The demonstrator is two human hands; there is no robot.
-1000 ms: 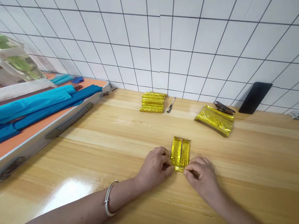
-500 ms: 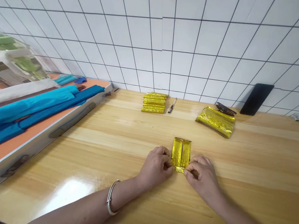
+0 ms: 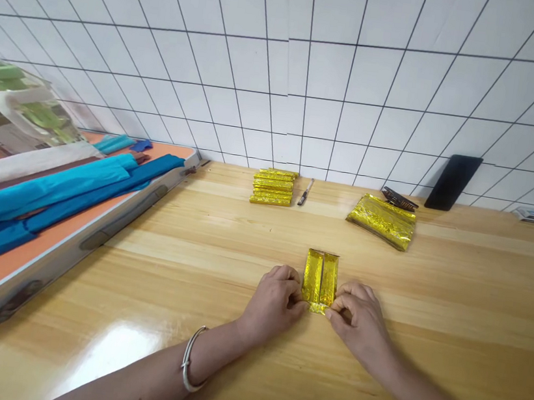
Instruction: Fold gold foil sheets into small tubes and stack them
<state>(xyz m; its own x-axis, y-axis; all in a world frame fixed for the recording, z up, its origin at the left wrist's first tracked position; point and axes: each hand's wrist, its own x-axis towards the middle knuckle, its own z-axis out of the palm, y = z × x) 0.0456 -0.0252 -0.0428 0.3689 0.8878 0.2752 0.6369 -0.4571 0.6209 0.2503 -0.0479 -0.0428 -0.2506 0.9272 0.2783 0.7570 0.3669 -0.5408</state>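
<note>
A small sheet of shiny gold foil paper (image 3: 313, 275) lies on the wooden table in front of me. Its two sides are folded in to a middle seam, and a narrow strip is turned up along its near edge. My left hand (image 3: 276, 303) pinches the near left corner, fingers curled. At the near right corner, my right hand (image 3: 357, 313) pinches the foil between thumb and fingers. A bangle circles my left wrist. The fingertips partly hide both corners.
Farther back lie several folded gold strips (image 3: 272, 187), a pen (image 3: 305, 192), a stack of gold foil sheets (image 3: 382, 222) and a dark hair clip (image 3: 399, 199). A black phone-like slab (image 3: 453, 182) leans on the tiled wall. Blue rolls (image 3: 67, 183) lie on an orange surface, left.
Both hands keep their pinch on the near corners of the foil paper. The whole view has shifted slightly; the foil's folds look much the same.
</note>
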